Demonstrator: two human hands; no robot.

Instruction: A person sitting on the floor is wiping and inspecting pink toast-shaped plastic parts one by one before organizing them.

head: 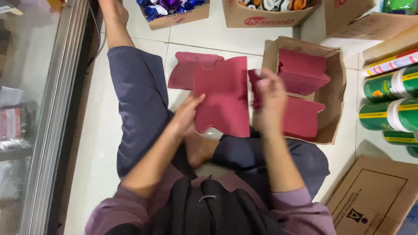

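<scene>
I sit on a white tiled floor with one leg stretched out. My left hand (188, 114) holds the left edge of a dark red shaped sheet (224, 98) that hangs upright in front of me. My right hand (268, 99) is blurred and grips another dark red piece (254, 87) just right of that sheet. A further red sheet (187, 69) lies flat on the floor behind. An open cardboard box (335, 93) to the right holds more red sheets (302, 72).
Cardboard boxes (261, 17) with coloured items stand along the top. Green canisters (387, 100) lie stacked at the right. A flattened carton (376, 196) lies bottom right. A metal-framed glass panel (52, 109) runs down the left.
</scene>
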